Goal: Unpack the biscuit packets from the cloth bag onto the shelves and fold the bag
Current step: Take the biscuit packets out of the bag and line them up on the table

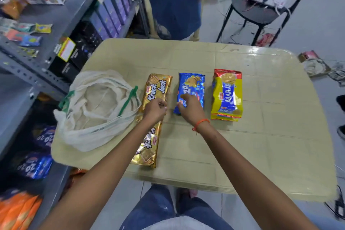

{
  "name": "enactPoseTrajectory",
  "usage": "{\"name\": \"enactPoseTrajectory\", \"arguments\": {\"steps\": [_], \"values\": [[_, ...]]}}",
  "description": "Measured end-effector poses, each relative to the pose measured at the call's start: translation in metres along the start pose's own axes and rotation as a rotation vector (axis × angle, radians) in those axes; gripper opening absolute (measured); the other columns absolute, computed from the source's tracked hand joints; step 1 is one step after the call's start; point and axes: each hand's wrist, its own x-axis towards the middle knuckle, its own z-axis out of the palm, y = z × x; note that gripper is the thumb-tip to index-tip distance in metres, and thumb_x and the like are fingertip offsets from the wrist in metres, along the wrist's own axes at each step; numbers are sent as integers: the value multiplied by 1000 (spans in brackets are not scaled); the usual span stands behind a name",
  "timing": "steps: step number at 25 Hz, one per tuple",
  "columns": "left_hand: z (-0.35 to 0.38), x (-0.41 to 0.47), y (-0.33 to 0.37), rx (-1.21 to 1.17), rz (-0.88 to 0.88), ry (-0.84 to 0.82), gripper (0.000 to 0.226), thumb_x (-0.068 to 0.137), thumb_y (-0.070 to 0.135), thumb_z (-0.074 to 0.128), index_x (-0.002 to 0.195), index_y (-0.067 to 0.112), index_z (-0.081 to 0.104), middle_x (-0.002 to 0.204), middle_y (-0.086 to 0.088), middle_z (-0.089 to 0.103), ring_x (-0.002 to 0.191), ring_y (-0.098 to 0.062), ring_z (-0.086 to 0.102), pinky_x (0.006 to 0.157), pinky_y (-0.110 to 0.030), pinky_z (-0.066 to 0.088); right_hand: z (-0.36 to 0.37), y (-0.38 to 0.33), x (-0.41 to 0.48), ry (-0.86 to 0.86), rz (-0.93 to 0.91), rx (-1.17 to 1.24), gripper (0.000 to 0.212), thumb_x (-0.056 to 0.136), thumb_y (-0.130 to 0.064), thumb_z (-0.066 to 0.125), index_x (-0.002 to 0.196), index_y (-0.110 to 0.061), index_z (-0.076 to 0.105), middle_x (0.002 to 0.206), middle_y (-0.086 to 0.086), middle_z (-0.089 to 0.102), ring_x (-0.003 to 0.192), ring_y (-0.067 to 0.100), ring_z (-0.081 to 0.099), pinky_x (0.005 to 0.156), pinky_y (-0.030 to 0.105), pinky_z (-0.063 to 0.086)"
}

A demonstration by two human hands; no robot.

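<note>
A white cloth bag (97,110) with green trim lies open and slumped at the table's left edge. Beside it lie two gold Krack Jack packets, one farther (158,87) and one nearer (147,147), end to end. A blue 20-20 packet (192,87) lies in the middle and a yellow-red Marie packet (226,95) to its right. My left hand (155,111) rests, fingers curled, on the near end of the farther gold packet. Over the near end of the blue packet, my right hand (191,110) touches it with spread fingers.
The beige table (242,145) stands beside grey metal shelves (28,65) on the left that hold boxes and packets, with blue 20-20 packs (35,168) on a lower shelf. A person in blue (171,0) stands beyond the table. A black chair (261,11) is at the back right.
</note>
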Motion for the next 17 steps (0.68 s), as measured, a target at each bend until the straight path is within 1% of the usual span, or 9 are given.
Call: {"name": "enactPoseTrajectory", "arguments": {"steps": [2,4,6,7,10,12,14,16,17], "values": [[-19,-3,-30,62,-77,72,22,84,8,61,105,11,68,110,-11,70,103,-28,65,88,-33,51,29,-8,-8,-49,15,55,39,92,-19,55,127,-1,56,128,21,57,120,33,54,99,36,41],[-30,-3,-55,154,-128,75,28,85,11,59,112,9,64,118,-13,66,109,-30,62,92,-37,51,56,-7,-13,-122,68,86,36,90,-20,57,121,-1,60,119,19,63,113,30,59,95,35,45],[-38,-2,-79,276,-203,-8,33,84,17,61,115,5,61,120,-17,64,110,-33,61,91,-39,50,82,-2,-15,-221,176,84,35,89,-21,59,115,2,62,108,17,64,105,27,61,90,35,47],[-39,-3,-89,286,-250,-75,35,84,19,62,115,4,60,119,-18,65,109,-33,62,90,-38,51,93,2,-16,-280,250,74,37,88,-22,60,115,4,61,108,18,64,103,28,61,90,36,48],[-43,-5,-111,135,-330,-276,37,88,20,61,120,2,57,121,-20,64,109,-32,63,87,-31,52,117,1,-21,-471,521,243,40,90,-19,60,120,7,56,109,21,62,91,28,57,93,44,51],[-46,-5,-113,143,-297,-337,36,90,21,59,121,3,57,123,-19,64,110,-31,63,81,-27,48,120,-6,-24,-508,631,431,41,91,-14,60,126,6,52,115,24,63,89,29,58,96,50,50],[-55,1,-110,152,-232,-366,38,90,20,58,124,3,55,125,-19,63,112,-32,62,91,-34,52,118,-16,-22,-490,667,530,43,91,-11,59,128,7,48,119,28,61,85,32,60,97,53,49],[-68,12,-101,125,-182,-372,38,90,20,58,125,5,55,122,-18,64,111,-33,62,95,-43,52,107,-27,-15,-483,640,613,41,92,-11,57,129,7,47,123,29,60,83,33,62,88,50,52],[-75,19,-94,127,-167,-368,35,91,21,58,122,4,56,117,-17,65,106,-32,64,91,-42,53,99,-33,-9,-476,612,627,40,93,-12,57,128,6,47,122,28,61,80,32,63,82,47,55]]}}
